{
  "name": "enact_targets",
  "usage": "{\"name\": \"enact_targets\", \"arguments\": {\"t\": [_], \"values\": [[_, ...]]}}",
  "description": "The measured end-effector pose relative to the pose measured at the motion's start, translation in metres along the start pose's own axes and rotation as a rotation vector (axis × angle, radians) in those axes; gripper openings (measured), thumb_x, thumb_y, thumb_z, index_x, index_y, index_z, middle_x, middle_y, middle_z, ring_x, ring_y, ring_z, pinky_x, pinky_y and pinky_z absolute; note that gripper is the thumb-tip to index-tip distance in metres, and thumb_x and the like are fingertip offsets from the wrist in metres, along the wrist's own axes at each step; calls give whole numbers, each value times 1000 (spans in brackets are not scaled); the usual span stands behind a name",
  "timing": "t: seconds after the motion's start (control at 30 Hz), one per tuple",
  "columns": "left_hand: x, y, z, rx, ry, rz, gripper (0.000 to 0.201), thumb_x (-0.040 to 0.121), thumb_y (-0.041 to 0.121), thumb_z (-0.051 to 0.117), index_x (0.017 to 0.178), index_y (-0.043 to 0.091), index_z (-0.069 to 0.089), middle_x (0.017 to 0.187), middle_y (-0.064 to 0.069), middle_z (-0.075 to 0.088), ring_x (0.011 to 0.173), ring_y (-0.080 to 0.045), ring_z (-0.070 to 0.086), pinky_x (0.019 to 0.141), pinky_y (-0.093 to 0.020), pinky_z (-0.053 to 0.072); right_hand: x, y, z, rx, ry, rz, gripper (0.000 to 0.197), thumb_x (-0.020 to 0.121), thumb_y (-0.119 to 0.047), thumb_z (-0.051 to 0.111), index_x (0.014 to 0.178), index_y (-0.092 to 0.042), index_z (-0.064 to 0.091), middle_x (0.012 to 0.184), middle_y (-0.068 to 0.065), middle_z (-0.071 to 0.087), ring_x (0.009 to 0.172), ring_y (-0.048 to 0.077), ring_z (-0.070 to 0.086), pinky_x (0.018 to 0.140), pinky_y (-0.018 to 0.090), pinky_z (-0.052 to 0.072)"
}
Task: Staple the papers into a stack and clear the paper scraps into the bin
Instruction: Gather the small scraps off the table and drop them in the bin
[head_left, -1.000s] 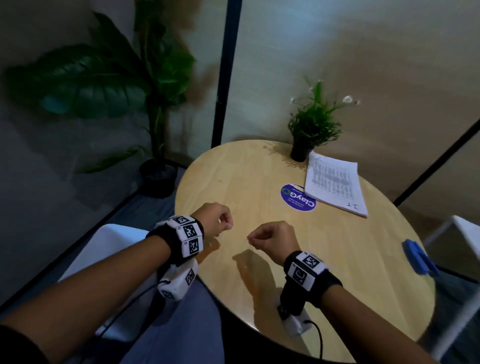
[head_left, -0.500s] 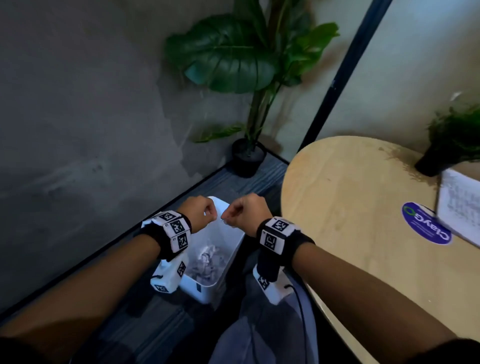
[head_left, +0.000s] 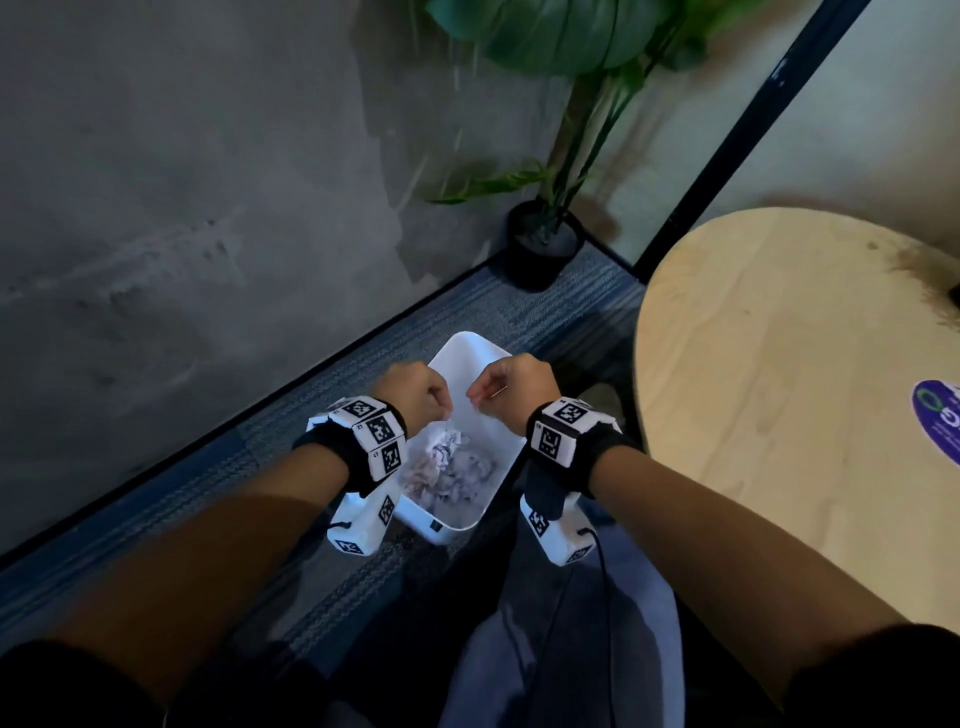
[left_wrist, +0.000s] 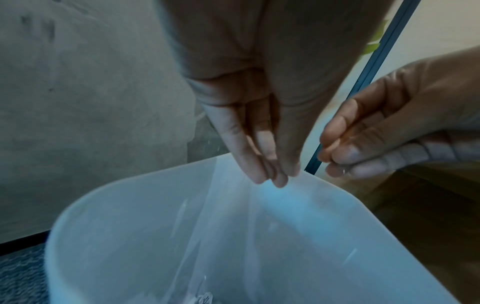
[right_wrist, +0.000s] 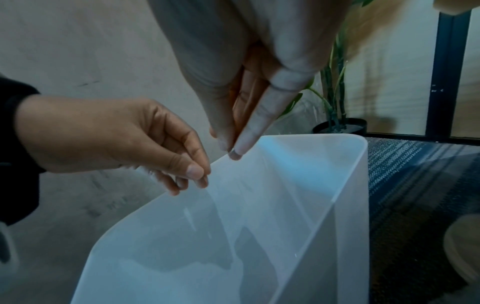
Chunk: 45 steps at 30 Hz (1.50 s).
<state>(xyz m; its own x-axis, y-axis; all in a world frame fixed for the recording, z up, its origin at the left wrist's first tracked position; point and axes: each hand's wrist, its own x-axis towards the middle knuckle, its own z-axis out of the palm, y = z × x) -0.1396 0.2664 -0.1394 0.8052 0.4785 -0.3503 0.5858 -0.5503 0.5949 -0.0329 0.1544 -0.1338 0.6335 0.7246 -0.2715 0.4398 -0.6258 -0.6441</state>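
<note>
A white plastic bin (head_left: 464, 347) stands on the carpet left of the table, with crumpled paper scraps (head_left: 447, 467) at its bottom. Both hands hang over its open top, fingers pointing down. My left hand (head_left: 440, 411) presses thumb to fingertips (left_wrist: 275, 174); nothing shows between them. My right hand (head_left: 477, 397) pinches a tiny grey scrap (right_wrist: 231, 151) between thumb and forefinger, just above the bin rim (right_wrist: 311, 136). The two hands are close together but apart. The stapled papers and the stapler are out of view.
The round wooden table (head_left: 779, 415) fills the right side, a purple sticker (head_left: 940, 426) at its edge. A potted plant (head_left: 545, 244) stands on the floor behind the bin. A grey wall runs along the left. My lap (head_left: 571, 649) is below the hands.
My head turned left from the table to the floor. Both hands left the tabletop as fists and now sit over the bin, fingers turned downward.
</note>
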Motion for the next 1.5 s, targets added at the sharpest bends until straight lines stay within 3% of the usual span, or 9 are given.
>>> {"name": "enact_targets", "arguments": {"t": [0.2,0.37,0.47,0.7,0.87,1.0,1.13,1.27,1.5], "values": [[4,-9,9,-40,1,-29,22,88,0,57,95,9,75,94,-11,76,86,-22,70,87,-30,55,2,0,10,-15,-6,10,28,78,11,53,82,-6,75,85,7,74,71,9,63,57,1,41],[4,-5,9,-87,-15,-89,11,81,1,68,87,5,76,84,-12,75,79,-28,73,83,-34,59,4,2,8,26,-25,43,12,71,4,73,74,-7,73,63,-3,66,42,-14,52,53,0,41],[2,-1,7,-73,-30,-85,5,80,8,72,77,5,74,61,0,69,67,-26,74,74,-33,61,4,1,6,21,-3,54,12,70,-9,78,65,-15,70,60,-3,67,47,-3,60,64,20,54],[0,5,3,0,-39,-56,24,90,1,56,110,5,69,111,-15,70,98,-29,69,93,-36,53,-11,-11,-7,-2,6,5,25,77,12,56,85,-4,75,91,12,75,86,22,70,83,28,55],[-4,16,-3,51,-82,-90,3,78,1,71,80,4,72,72,-10,71,73,-26,73,73,-31,60,-28,-24,-22,-9,17,-4,9,76,-20,76,72,-15,70,76,8,74,55,17,63,70,32,58],[-12,29,-7,129,-67,-46,33,82,23,70,55,11,55,34,5,55,29,-2,52,46,-19,43,-45,-26,-35,-12,9,-12,11,88,-20,61,90,-16,70,80,7,75,58,14,65,75,37,58],[-24,56,-10,126,-80,70,8,87,5,59,82,11,60,61,-2,64,46,-17,61,51,-26,52,-70,-19,-60,-56,83,-75,29,84,-2,58,110,-12,67,109,11,70,94,27,67,87,37,53],[-32,93,-6,112,-71,203,19,83,-8,56,82,9,64,85,-12,68,49,-17,61,48,-21,49,-92,-2,-88,-70,165,-57,17,82,-24,69,82,-7,72,81,14,73,72,24,65,65,26,49],[-54,180,32,281,-132,428,39,86,36,63,55,17,50,44,2,57,29,1,48,45,-14,38,-153,66,-136,-6,293,31,22,95,-17,49,100,-10,70,84,12,74,70,21,66,71,26,50]]}}
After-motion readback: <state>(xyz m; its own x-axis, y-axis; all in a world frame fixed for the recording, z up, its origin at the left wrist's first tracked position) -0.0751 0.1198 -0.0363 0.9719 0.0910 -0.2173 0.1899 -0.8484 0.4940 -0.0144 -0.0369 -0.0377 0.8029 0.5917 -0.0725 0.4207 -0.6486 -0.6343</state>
